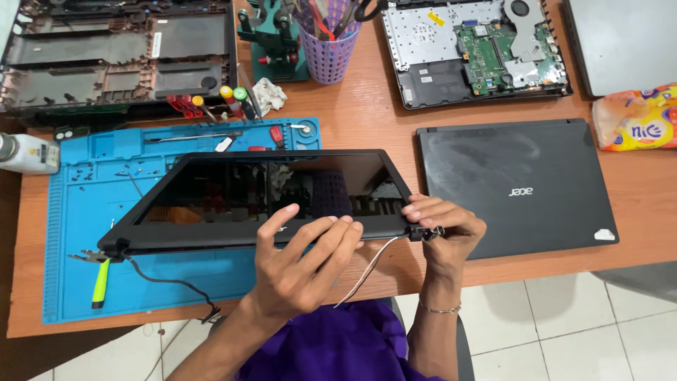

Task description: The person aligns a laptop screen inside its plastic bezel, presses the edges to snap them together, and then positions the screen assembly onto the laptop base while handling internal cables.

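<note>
Both hands grip the glossy black laptop screen panel [261, 194] mid-frame: left hand [300, 264] on its lower edge, right hand [441, 226] pinching its hinge corner.

You've got a brown wooden desk [367, 120] here, with a blue repair mat [77, 282] covering its left side and a closed black laptop [515, 187] sitting on the right. Further back there's an opened-up laptop base [472, 49], a stripped black chassis [116, 56], a purple tool cup [328, 56] and a snack bag [638, 120] at the right edge.
</note>
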